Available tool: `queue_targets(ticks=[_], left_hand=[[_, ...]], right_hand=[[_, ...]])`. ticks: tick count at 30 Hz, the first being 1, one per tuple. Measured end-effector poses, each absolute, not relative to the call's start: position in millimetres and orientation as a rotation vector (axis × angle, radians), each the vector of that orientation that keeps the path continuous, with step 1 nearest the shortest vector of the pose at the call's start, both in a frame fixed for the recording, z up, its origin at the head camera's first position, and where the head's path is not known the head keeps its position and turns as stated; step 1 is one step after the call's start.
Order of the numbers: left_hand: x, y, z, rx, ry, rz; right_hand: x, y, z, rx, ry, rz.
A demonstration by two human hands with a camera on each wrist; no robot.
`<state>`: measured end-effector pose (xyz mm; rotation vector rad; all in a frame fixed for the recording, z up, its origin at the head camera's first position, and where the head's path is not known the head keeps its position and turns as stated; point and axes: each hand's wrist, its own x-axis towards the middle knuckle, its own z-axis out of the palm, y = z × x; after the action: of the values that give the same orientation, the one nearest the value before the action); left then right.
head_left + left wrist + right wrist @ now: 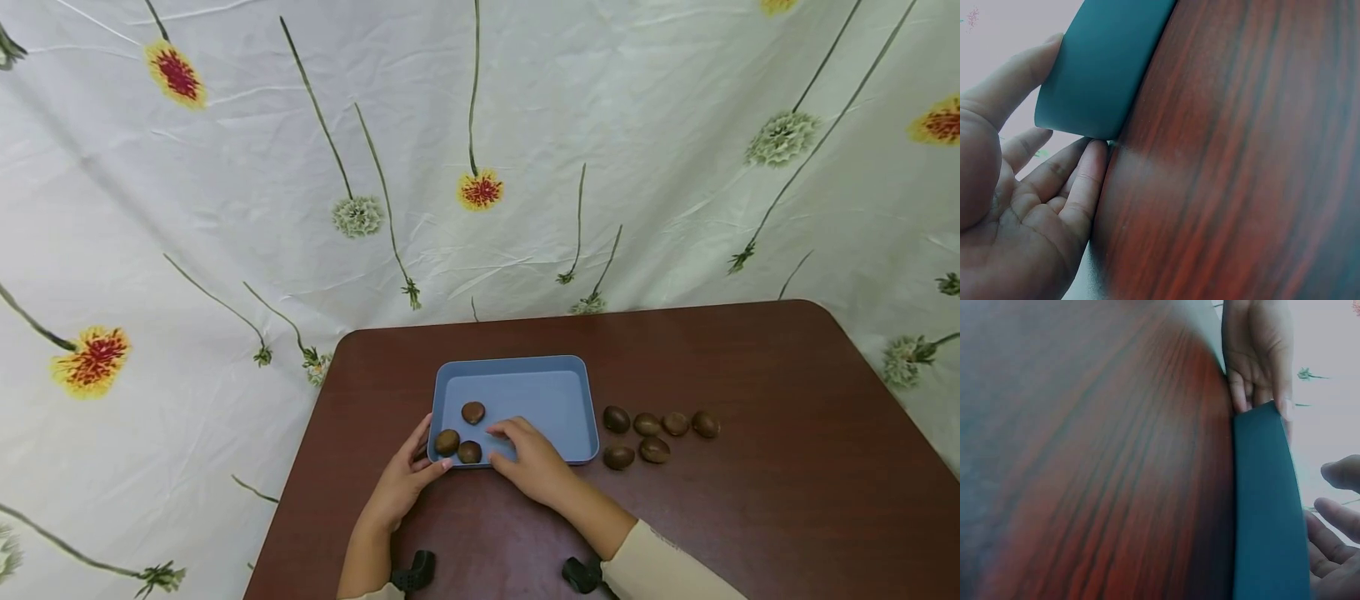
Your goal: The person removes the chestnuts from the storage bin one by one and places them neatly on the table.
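A shallow blue tray [551, 406] lies on the table with three brown chestnuts in its left part: one chestnut [473, 412] farther back, two near the front-left corner. My left hand [397, 490] grips that corner, thumb at the front rim and fingers along the left side; the left wrist view shows the thumb against the tray wall [1100, 69] and fingertips at its lower edge. Over the tray's front rim reaches my right hand [534, 468], thumb and fingers apart and nothing visible between them. In the right wrist view its fingers [1335, 540] show beyond the tray wall.
Several more chestnuts [655, 450] sit in a loose group just right of the tray. The dark reddish-brown wooden table [780, 517] has a rounded far edge. Behind it hangs a white flower-printed cloth [420, 250]. Dark devices [414, 572] are worn at both wrists.
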<state>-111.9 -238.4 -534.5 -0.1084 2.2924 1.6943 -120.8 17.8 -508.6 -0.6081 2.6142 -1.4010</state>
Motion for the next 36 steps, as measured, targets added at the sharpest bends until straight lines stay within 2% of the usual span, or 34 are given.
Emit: queue_targets(ticks=[12,26,36], left_hand=[[-111,-239,-535,-0.100,2.304,1.687],[-112,-238,-536,-0.100,2.271,1.708],[-113,-240,-535,-0.100,2.276,1.695]], right_hand=[[-139,-8,-512,-0.577,2.656,-1.210],[-155,-14,-512,-0.591,2.579,-1.083],[-164,-19,-510,-0.755,2.587,-0.961]])
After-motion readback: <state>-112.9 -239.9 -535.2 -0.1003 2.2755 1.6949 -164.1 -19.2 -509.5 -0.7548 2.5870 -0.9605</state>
